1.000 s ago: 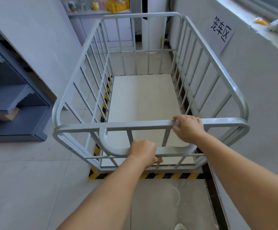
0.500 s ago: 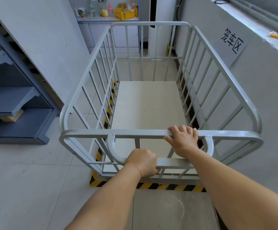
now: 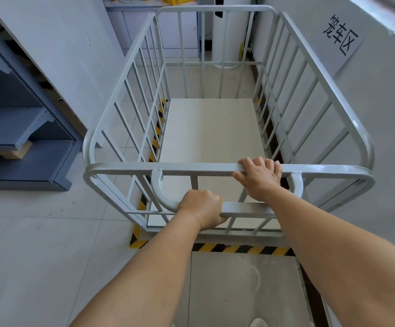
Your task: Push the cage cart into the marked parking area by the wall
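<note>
A light grey cage cart with barred sides and a pale floor panel stands in front of me, its right side close along the wall. Yellow-and-black striped tape marks the floor just behind the cart's near end and runs up under its left side. My left hand is closed around the low curved handle bar. My right hand grips the top rail of the near end. A white sign with black characters hangs on the wall to the right.
A dark blue-grey shelving unit stands at the left with a cardboard piece under a shelf. A tilted grey panel leans behind it. A cabinet and a white column stand beyond the cart's far end.
The cart sits slightly further over the striped tape than a second ago. My right hand has shifted its hold on the top rail. My view has dipped down again.
</note>
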A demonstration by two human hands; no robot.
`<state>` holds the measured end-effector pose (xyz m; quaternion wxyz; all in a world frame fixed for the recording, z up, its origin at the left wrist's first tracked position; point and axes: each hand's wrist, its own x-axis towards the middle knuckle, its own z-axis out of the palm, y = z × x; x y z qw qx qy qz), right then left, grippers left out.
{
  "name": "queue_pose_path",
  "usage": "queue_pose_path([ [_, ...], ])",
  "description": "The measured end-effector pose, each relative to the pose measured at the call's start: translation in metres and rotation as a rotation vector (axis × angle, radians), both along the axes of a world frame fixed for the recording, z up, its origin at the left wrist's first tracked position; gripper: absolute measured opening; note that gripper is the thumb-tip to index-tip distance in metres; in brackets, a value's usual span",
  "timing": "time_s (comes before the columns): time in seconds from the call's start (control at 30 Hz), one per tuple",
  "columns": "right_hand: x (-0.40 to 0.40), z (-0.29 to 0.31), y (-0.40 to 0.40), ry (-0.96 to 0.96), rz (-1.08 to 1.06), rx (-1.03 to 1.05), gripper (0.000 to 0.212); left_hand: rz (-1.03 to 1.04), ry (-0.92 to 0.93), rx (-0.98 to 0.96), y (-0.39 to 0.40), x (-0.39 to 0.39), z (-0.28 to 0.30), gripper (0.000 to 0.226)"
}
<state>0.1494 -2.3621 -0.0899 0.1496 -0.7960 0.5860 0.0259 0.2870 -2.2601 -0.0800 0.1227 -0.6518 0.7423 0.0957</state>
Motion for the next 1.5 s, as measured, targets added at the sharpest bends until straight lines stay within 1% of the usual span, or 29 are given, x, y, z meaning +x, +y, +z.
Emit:
queue_pose_path([
  [0.13, -0.001, 0.001, 0.002, 0.0, -0.003, 0.012, 0.042, 0.048, 0.054, -0.019, 0.004, 0.0, -0.003, 0.045],
  [0.3, -0.003, 0.006, 0.012, -0.047, -0.015, 0.047, 0.064, 0.082, 0.18, -0.045, 0.009, -0.002, -0.002, 0.065],
  [0.43, -0.001, 0.014, 0.03, -0.057, -0.049, 0.076, 0.072, 0.06, 0.209, -0.081, 0.018, 0.001, 0.001, 0.065],
  [0.53, 0.002, 0.019, 0.045, -0.063, -0.071, 0.089, 0.072, 0.088, 0.218, -0.091, 0.026, 0.008, 0.004, 0.058],
  [0.63, 0.007, 0.02, 0.063, -0.072, -0.062, 0.058, 0.07, 0.105, 0.236, -0.098, 0.036, 0.017, 0.006, 0.049],
  [0.8, 0.012, 0.018, 0.098, -0.041, 0.017, 0.031, 0.056, 0.107, 0.27, -0.135, 0.045, 0.025, 0.007, 0.03],
  [0.97, 0.008, 0.016, 0.117, -0.098, -0.044, 0.023, 0.041, 0.129, 0.282, -0.127, 0.045, 0.025, 0.009, 0.024],
  [1.23, 0.01, 0.018, 0.116, -0.118, -0.075, 0.045, 0.038, 0.169, 0.265, -0.123, 0.046, 0.022, 0.014, 0.023],
  [1.33, 0.009, 0.021, 0.113, -0.111, -0.061, 0.093, 0.043, 0.206, 0.259, -0.098, 0.048, 0.018, 0.017, 0.026],
  [1.4, 0.008, 0.025, 0.115, -0.13, -0.039, 0.131, 0.049, 0.229, 0.289, -0.084, 0.052, 0.016, 0.017, 0.034],
  [1.5, -0.001, 0.032, 0.117, -0.215, -0.081, 0.049, 0.058, 0.266, 0.364, -0.15, 0.061, 0.016, 0.016, 0.056],
])
